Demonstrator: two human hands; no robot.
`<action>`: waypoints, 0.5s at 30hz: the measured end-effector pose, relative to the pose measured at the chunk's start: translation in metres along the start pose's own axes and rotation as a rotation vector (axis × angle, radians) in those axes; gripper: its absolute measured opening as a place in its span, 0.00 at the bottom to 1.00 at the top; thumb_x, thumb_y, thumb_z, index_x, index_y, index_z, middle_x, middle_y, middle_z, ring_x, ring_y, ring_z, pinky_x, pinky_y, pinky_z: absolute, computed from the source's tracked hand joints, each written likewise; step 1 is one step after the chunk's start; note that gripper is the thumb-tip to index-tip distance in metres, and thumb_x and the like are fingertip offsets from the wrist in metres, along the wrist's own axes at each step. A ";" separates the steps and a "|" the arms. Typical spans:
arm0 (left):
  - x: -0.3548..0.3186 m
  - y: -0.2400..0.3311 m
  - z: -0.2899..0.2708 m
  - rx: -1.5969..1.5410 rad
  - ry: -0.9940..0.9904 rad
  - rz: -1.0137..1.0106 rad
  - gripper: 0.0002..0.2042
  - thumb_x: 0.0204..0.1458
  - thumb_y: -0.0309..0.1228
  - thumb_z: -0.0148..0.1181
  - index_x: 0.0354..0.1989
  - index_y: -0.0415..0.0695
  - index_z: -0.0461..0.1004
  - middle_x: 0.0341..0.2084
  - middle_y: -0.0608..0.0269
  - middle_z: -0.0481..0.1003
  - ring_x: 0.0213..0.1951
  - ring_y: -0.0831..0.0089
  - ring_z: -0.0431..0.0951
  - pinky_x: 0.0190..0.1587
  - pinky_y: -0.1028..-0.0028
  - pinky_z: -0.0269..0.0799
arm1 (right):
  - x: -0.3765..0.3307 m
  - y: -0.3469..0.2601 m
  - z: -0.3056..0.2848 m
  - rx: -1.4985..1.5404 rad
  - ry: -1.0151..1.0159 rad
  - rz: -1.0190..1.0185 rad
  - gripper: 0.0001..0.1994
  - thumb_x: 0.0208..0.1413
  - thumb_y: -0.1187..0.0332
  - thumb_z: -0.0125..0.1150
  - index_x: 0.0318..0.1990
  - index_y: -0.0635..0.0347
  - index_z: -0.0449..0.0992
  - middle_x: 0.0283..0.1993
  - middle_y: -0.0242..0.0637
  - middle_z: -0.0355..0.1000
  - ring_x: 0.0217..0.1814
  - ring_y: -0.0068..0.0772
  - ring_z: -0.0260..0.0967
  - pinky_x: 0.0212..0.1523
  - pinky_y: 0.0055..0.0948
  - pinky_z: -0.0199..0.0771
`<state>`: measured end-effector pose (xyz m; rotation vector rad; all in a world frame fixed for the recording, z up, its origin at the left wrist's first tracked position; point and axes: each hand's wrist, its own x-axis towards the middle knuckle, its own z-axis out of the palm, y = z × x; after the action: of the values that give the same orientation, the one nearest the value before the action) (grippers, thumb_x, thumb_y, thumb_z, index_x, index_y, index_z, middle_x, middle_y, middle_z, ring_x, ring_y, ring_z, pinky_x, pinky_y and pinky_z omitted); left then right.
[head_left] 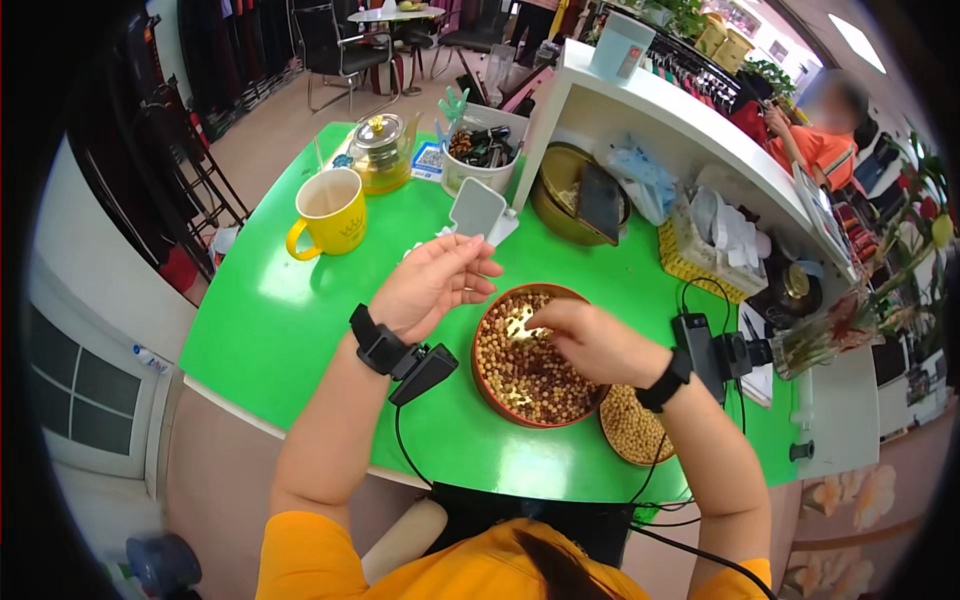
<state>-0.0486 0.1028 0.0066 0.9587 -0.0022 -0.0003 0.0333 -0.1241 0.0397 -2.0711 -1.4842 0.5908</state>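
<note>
A round red-rimmed dish (490, 385) full of mixed brown and tan beans sits on the green table (270, 320) in front of me. My right hand (590, 340) reaches into the dish, fingertips pinched together among the beans. My left hand (432, 283) hovers palm-up just left of the dish, fingers loosely curled; whether it cups any beans I cannot tell. A smaller dish of pale tan beans (632, 428) lies under my right wrist. Both wrists wear black bands with small devices.
A yellow mug (328, 212), a glass teapot (381, 150) and a white tub of dark items (480, 155) stand at the table's far side. A white counter (690, 120) with clutter runs along the right, and a person in orange sits behind it.
</note>
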 end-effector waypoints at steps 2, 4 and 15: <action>-0.003 0.000 -0.004 0.015 0.038 -0.015 0.11 0.59 0.37 0.52 0.41 0.42 0.69 0.33 0.60 0.74 0.35 0.73 0.75 0.40 0.74 0.71 | -0.005 -0.001 -0.010 -0.236 0.130 0.059 0.17 0.50 0.80 0.51 0.49 0.61 0.70 0.50 0.43 0.69 0.50 0.42 0.68 0.49 0.33 0.69; -0.005 0.001 -0.002 0.013 0.043 -0.021 0.11 0.59 0.37 0.52 0.41 0.42 0.69 0.34 0.60 0.74 0.35 0.73 0.75 0.40 0.74 0.71 | -0.022 -0.022 -0.033 -0.074 0.420 0.089 0.17 0.53 0.77 0.52 0.52 0.60 0.67 0.49 0.37 0.69 0.46 0.34 0.69 0.46 0.30 0.71; 0.001 0.000 0.000 0.037 0.002 0.010 0.11 0.59 0.37 0.52 0.41 0.41 0.69 0.34 0.60 0.74 0.35 0.74 0.75 0.40 0.75 0.71 | 0.001 -0.006 0.001 -0.098 0.234 0.025 0.07 0.50 0.75 0.56 0.37 0.66 0.74 0.39 0.42 0.73 0.38 0.38 0.72 0.39 0.31 0.72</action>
<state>-0.0472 0.1025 0.0070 0.9958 -0.0050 0.0103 0.0282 -0.1212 0.0428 -2.1516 -1.3779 0.2773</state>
